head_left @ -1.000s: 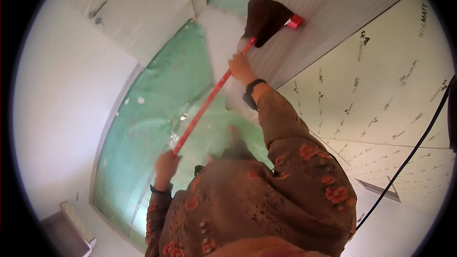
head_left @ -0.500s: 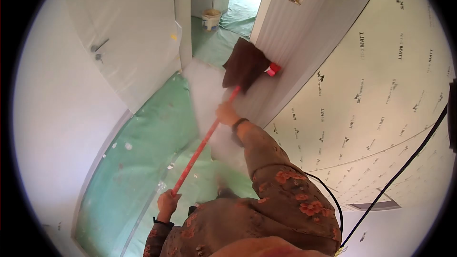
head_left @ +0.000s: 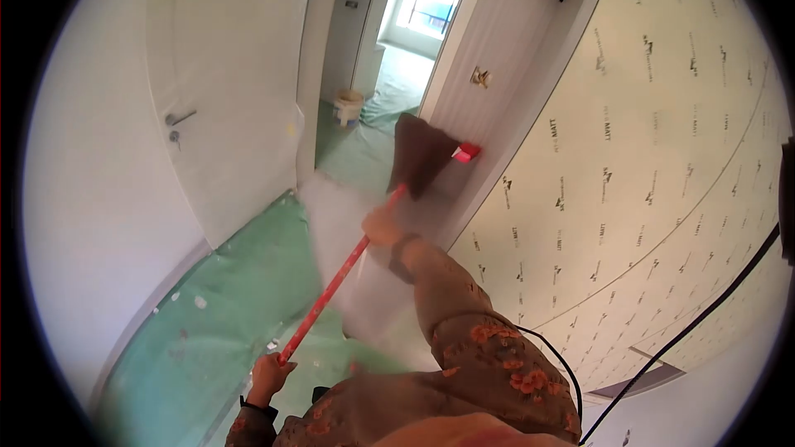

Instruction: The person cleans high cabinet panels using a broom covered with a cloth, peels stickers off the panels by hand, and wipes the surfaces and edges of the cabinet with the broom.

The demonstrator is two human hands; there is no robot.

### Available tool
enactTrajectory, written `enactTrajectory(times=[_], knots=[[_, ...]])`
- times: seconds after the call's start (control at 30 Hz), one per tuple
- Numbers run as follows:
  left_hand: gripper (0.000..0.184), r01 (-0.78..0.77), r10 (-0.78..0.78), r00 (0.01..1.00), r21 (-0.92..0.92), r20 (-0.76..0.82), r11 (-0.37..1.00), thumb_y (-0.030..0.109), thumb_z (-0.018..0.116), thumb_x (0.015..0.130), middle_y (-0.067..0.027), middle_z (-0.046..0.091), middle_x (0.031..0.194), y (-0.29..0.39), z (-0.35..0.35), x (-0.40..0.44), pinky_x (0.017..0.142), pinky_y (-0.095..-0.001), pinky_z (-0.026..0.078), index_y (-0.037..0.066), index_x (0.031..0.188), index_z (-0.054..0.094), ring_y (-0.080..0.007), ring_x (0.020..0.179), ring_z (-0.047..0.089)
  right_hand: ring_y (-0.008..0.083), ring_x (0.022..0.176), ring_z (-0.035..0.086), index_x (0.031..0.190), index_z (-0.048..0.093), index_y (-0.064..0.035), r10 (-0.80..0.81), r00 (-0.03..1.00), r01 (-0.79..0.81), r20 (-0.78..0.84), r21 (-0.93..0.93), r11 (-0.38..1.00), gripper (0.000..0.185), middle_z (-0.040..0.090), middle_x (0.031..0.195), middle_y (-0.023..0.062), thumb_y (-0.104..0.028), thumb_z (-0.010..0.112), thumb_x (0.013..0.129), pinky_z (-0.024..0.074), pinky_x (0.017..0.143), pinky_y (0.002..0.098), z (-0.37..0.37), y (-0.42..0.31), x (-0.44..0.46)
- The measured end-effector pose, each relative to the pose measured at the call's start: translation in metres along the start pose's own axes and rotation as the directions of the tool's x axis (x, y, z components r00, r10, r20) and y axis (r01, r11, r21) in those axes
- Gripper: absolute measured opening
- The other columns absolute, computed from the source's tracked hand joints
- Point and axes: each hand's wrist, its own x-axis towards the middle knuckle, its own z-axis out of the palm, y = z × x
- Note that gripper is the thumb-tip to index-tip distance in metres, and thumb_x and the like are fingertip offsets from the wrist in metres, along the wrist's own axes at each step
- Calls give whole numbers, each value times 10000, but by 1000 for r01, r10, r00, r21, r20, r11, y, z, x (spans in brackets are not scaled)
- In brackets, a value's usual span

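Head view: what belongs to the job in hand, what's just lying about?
In use:
red pole, gripped by left hand and right hand
brown cloth at its far end
red piece at cloth's edge, likely attached

Just about, seemingly:
bucket near the doorway
green sheeting on the floor

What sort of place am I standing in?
Probably a home or similar interior under renovation: green sheeting covers much of the floor, printed panels line the right side, and a bucket stands near the doorway ahead.
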Motion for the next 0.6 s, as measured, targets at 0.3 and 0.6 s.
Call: enactTrajectory(times=[0.3,0.6], knots=[[375,-64,60,996,-69,-63,996,390,715,690,-192,599,676,2,1,5,602,-467,454,33,713,602,-384,675,593,284,806,552,655,639,-101,26,977,-42,-211,-73,996,92,615,711,67,-123,566,707,387,820,552,-40,13,2],[299,-111,79,989,-274,-122,955,273,728,699,-182,551,601,-4,-2,-19,539,-412,419,18,703,573,-364,580,550,281,828,527,646,675,-100,10,963,-75,-271,-232,970,129,611,696,65,-147,569,701,313,932,571,-142,-3,-7]])
